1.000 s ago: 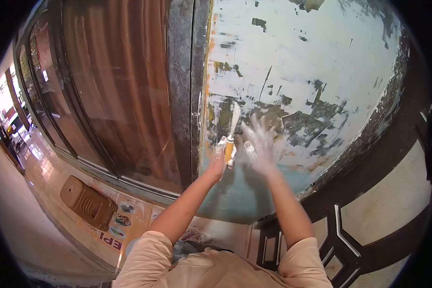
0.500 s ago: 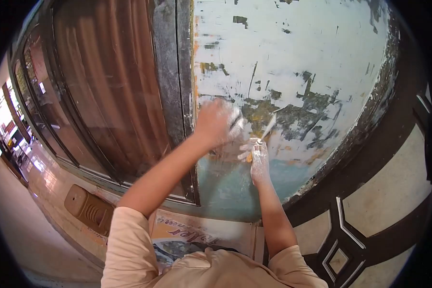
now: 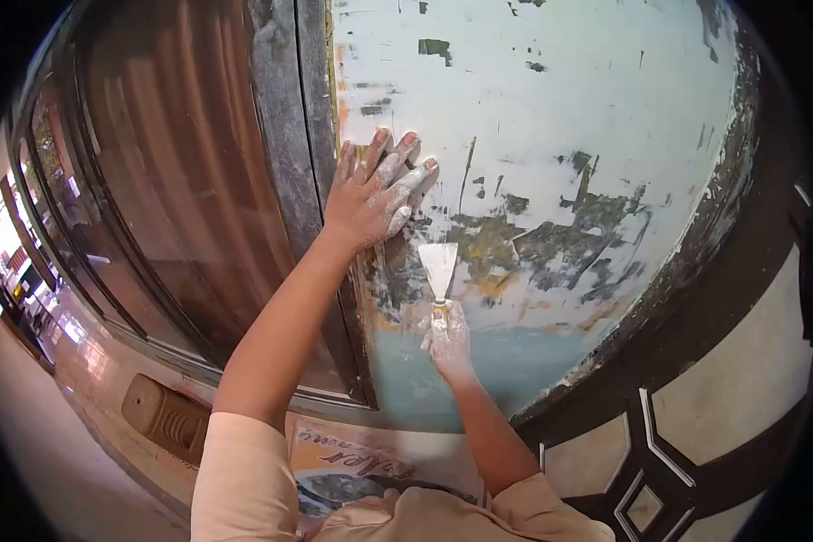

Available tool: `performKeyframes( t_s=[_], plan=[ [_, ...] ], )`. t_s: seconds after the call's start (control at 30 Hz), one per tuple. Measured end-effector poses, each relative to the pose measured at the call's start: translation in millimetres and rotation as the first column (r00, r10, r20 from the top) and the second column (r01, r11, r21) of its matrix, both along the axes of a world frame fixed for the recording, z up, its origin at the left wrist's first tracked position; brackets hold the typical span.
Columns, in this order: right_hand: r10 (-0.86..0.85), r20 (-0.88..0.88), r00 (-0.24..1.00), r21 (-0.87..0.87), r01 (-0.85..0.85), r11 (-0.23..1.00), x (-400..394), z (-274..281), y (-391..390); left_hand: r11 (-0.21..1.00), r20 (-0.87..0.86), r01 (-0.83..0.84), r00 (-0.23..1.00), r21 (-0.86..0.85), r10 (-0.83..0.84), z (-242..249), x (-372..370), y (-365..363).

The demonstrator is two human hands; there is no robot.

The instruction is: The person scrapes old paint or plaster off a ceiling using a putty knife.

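My left hand [image 3: 368, 200] lies spread against the patchy wall [image 3: 515, 108], beside the window frame, its fingers pointing up and coated in white powder. Lower and to the right, my right hand [image 3: 448, 343] grips a putty knife [image 3: 438, 266] by its handle. The wide blade points upward and looks whitish, overlapping the wall in this view. Around the blade, dark and ochre bare patches show through the pale coat. White powder also covers my right fingers.
A dark-framed window [image 3: 172, 181] with a brown curtain stands on the left. To the right is a dark wooden panel with pale insets [image 3: 732, 361]. A brown plastic stool [image 3: 164, 417] and a printed sheet [image 3: 361, 456] lie low down.
My left hand has opened from a curled shape and moved up and left onto the wall. My right hand has shifted left and down, turning the putty knife so its broad blade shows.
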State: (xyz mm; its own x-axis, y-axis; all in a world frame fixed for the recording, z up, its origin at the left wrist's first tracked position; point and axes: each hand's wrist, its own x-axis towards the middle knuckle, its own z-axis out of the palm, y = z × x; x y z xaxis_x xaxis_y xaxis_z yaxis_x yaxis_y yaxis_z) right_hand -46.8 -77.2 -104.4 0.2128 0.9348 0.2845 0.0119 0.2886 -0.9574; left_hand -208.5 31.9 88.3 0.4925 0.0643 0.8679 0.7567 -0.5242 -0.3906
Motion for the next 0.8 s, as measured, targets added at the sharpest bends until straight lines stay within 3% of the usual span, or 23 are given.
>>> performKeyframes(
  t_s=[0.07,0.13,0.17,0.23,0.27,0.3,0.37,0.5,0.53,0.63,0.7,0.8],
  plan=[
    [0.014,-0.019,1.000,0.001,-0.014,1.000,-5.3,1.1,6.0,1.000,-0.008,-0.017,1.000,0.018,0.017,-0.6,-1.8,0.3],
    [0.115,-0.480,0.870,-0.131,-0.201,0.971,-7.3,-24.6,18.3,1.000,-0.007,-0.008,1.000,-0.012,0.008,0.0,-3.0,-2.0],
    [0.114,-0.480,0.870,-0.127,-0.198,0.972,-14.5,-26.7,6.2,0.999,0.000,-0.001,1.000,-0.044,0.001,-0.6,-3.5,-3.1],
    [0.056,-0.132,0.990,-0.160,-0.077,0.984,-30.0,-25.7,-12.3,1.000,0.011,0.005,1.000,-0.002,-0.005,-1.3,-2.2,-0.1],
    [0.185,-0.483,0.856,-0.016,-0.220,0.975,-31.9,-20.2,-4.5,1.000,0.019,0.000,1.000,0.019,0.000,-2.7,-3.6,0.9],
    [0.190,-0.481,0.856,-0.021,-0.228,0.973,-30.5,-14.5,0.7,1.000,0.022,-0.009,1.000,0.014,0.009,-4.7,-5.1,2.1],
    [0.031,-0.058,0.998,0.032,-0.029,0.999,-30.0,28.2,2.5,0.999,0.021,0.003,1.000,0.034,-0.003,-1.9,-4.0,-1.7],
    [0.176,-0.210,0.962,0.067,-0.165,0.984,-37.0,-1.9,-16.0,0.999,0.011,-0.027,1.000,-0.026,0.028,-1.8,-4.4,-4.9],
    [0.197,-0.242,0.950,-0.117,-0.231,0.966,-39.1,-7.6,-23.1,1.000,0.022,-0.011,1.000,0.012,0.011,-2.0,-4.1,-1.2],
    [0.296,-0.345,0.891,0.050,-0.298,0.953,-40.6,-7.7,-17.2,0.997,0.054,-0.014,0.998,0.078,0.010,-6.2,-4.6,6.4],
    [0.275,-0.355,0.893,0.065,-0.270,0.961,-38.2,13.3,-7.5,0.999,0.046,-0.032,0.998,-0.014,0.033,-5.2,-5.8,-4.1],
    [0.413,-0.488,0.769,0.092,-0.425,0.900,-26.3,34.0,1.1,1.000,0.059,-0.016,0.998,0.009,0.016,-3.7,-5.3,-0.5]
  ],
)
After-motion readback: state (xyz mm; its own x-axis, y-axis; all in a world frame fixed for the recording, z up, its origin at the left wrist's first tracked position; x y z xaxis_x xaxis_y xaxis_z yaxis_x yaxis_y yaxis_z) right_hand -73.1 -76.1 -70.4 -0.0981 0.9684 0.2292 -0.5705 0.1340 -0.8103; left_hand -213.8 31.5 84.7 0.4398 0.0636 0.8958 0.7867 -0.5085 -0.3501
